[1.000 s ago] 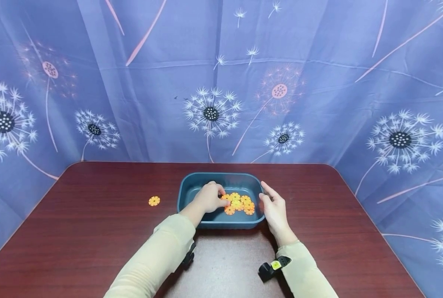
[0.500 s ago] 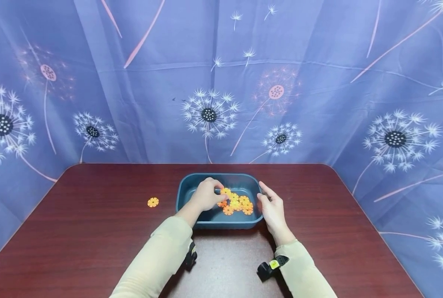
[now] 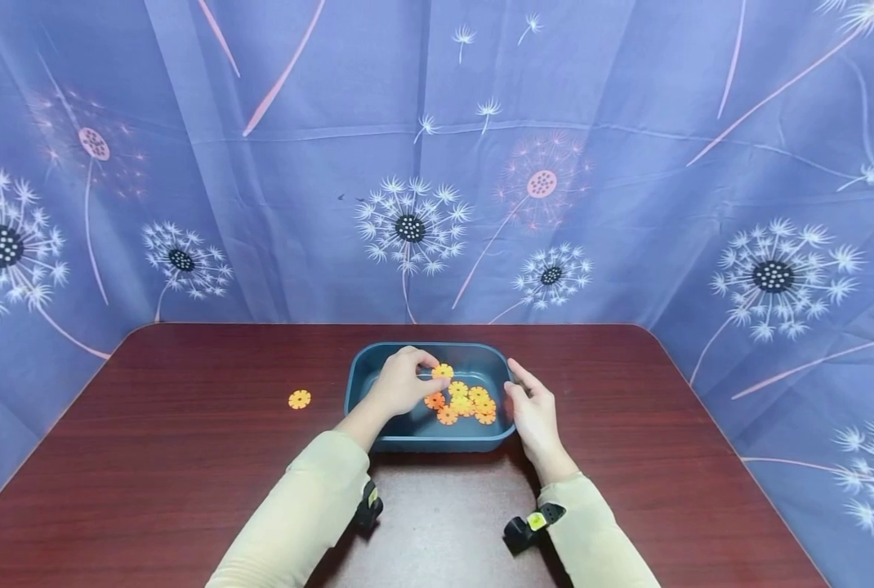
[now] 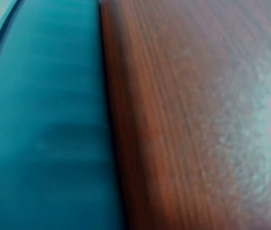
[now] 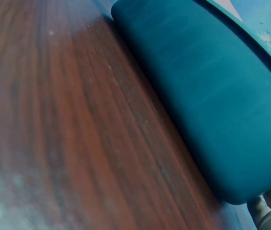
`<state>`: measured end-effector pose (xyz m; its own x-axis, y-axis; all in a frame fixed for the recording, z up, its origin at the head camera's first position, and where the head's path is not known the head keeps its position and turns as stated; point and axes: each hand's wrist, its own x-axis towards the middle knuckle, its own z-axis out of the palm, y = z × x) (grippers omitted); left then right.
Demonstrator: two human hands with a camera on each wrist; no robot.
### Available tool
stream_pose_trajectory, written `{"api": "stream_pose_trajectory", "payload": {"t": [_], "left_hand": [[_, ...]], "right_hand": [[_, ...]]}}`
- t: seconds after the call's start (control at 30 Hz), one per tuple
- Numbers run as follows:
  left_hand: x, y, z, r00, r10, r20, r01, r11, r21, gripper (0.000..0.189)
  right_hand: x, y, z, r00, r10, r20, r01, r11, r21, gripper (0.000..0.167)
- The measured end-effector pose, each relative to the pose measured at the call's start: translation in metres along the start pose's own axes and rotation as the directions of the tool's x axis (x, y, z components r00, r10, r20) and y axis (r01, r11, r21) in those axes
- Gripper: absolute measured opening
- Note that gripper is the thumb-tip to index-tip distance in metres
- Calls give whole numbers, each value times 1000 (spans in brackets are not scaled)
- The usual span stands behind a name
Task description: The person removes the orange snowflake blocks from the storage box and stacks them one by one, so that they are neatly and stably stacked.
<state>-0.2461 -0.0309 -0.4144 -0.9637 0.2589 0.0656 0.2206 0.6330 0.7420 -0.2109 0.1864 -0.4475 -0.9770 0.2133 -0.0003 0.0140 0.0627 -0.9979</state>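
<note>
In the head view my left hand (image 3: 400,381) reaches over a dark teal plastic box (image 3: 437,445). Its thumb and forefinger pinch a yellow notched flower-shaped disc (image 3: 443,372) above the box floor. Several similar yellow and orange discs (image 3: 461,403) lie in a loose pile inside, towards the right. My right hand (image 3: 540,420) holds the box's right end, thumb at the rim and the other fingers along the outside. The right wrist view shows fingertips (image 5: 269,203) against the box's outer end. Only the box's outer wall (image 4: 49,115) and tabletop appear in the left wrist view.
One more yellow notched disc (image 3: 300,398) lies on the reddish-brown wooden table (image 3: 187,457), left of the box. A blue curtain (image 3: 297,204) with a dandelion print hangs behind the table and along both sides.
My left hand has lifted a yellow disc from the pile and drawn slightly back to the left with it. An orange disc beneath is now visible. The right hand stays at the box's end.
</note>
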Motion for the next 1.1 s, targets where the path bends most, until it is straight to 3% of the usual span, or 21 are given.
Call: {"api": "stream_pose_trajectory", "payload": {"t": [0.5, 1.1], "left_hand": [[-10, 7, -11, 1000, 4, -20, -5, 999, -40, 35], [-20, 4, -12, 997, 50, -66, -53, 998, -41, 32]], "right_hand": [[1, -1, 1, 1000, -9, -5, 9, 1000, -19, 45], [-1, -1, -2, 1000, 1, 9, 0, 999, -40, 46]]}}
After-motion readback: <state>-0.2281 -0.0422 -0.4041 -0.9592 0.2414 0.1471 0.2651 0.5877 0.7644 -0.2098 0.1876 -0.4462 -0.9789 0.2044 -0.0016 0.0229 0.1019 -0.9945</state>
